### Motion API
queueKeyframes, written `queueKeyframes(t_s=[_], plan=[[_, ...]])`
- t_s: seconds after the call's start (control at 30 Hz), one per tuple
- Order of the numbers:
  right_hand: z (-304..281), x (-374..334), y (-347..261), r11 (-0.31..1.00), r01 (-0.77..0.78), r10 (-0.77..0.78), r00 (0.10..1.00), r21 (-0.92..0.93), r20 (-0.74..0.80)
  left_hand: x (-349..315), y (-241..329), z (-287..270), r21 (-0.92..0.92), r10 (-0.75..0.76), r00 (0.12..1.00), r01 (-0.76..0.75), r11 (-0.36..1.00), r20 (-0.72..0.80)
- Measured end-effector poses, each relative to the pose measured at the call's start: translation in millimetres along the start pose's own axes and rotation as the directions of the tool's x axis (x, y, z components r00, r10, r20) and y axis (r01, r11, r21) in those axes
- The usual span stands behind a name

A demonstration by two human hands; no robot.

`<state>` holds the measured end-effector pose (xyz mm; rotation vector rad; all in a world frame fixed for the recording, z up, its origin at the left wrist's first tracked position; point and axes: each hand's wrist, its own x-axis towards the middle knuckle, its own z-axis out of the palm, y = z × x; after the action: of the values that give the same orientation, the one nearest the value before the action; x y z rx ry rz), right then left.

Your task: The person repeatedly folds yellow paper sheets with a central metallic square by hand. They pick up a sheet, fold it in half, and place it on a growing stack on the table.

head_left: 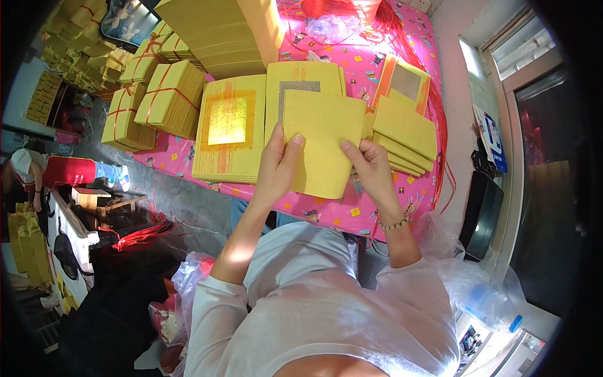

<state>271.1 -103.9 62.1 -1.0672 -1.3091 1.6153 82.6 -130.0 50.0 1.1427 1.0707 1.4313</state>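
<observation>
Between both hands a stack of yellow paper sheets [323, 135] is held upright over the near part of the table. My left hand [281, 157] grips its left edge, thumb on the face toward me. On the right edge my right hand [370, 166] is closed, its thumb also pressed on the front. Behind it lies a yellow pile with a silver square [300, 87], partly hidden. To the left sits a yellow pile with a gold foil square [228, 122] and orange printing. Several folded yellow paper stacks [405, 135] lie right of my right hand.
Bundles tied with red string [168, 100] stand at the table's left. Tall yellow stacks [213, 38] rise at the back. Red strings [427, 69] run down the right side of the pink tablecloth [301, 207]. A person in a red apron [72, 171] is far left.
</observation>
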Motion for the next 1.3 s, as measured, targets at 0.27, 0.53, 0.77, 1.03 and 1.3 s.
queueKeyframes(t_s=[0.27, 0.53, 0.77, 1.03, 1.3], plan=[[-1, -7, 8, 1.000, -0.012, 0.012, 0.996, 0.004, 0.089, 0, 1, -1, 0.002, -0.051, 0.998, 0.051, 0.999, -0.022], [0, -13, 22, 0.999, -0.011, 0.008, 0.996, 0.030, 0.090, -2, -4, -2, 0.145, 0.001, 1.000, 0.002, 0.989, -0.023], [-7, -18, 26, 0.999, -0.052, 0.051, 0.991, 0.003, 0.123, -6, 4, 1, 0.331, 0.040, 0.997, -0.016, 0.944, -0.066], [-1, -18, 19, 0.970, -0.203, 0.221, 0.966, -0.130, 0.135, -1, 11, -2, 0.260, 0.142, 0.981, -0.104, 0.960, -0.130], [1, -16, 14, 0.949, -0.258, 0.298, 0.924, -0.183, 0.241, 1, 7, -12, 0.252, 0.173, 0.965, -0.120, 0.960, -0.199]])
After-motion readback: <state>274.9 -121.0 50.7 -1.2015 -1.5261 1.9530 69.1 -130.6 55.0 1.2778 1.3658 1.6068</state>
